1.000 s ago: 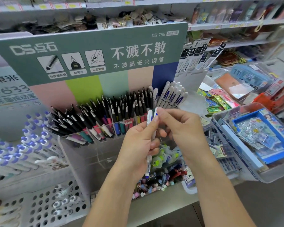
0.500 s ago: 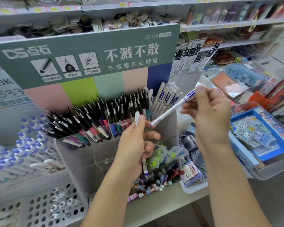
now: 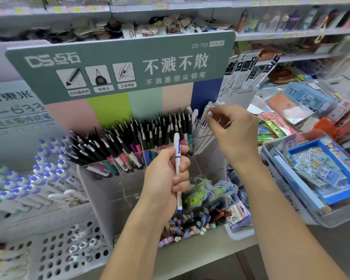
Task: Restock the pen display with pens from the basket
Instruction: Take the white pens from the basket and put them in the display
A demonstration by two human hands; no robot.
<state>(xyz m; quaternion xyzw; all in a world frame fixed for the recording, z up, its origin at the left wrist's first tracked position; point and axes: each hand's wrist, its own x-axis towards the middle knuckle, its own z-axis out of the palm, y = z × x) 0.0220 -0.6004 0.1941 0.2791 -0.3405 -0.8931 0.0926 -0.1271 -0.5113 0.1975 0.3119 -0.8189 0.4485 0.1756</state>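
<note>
Left hand (image 3: 166, 178) holds white pen (image 3: 177, 168) below "DS-758" display sign (image 3: 117, 65).

Left hand (image 3: 166, 178) raised at centre, forearm rising from the bottom edge, fingers curled round one upright white pen (image 3: 177, 168), thumb near its top. Right hand (image 3: 233, 130) higher and to the right, forearm extended, fingertips (image 3: 210, 114) pinched at the tops of white pens (image 3: 202, 126).
</note>
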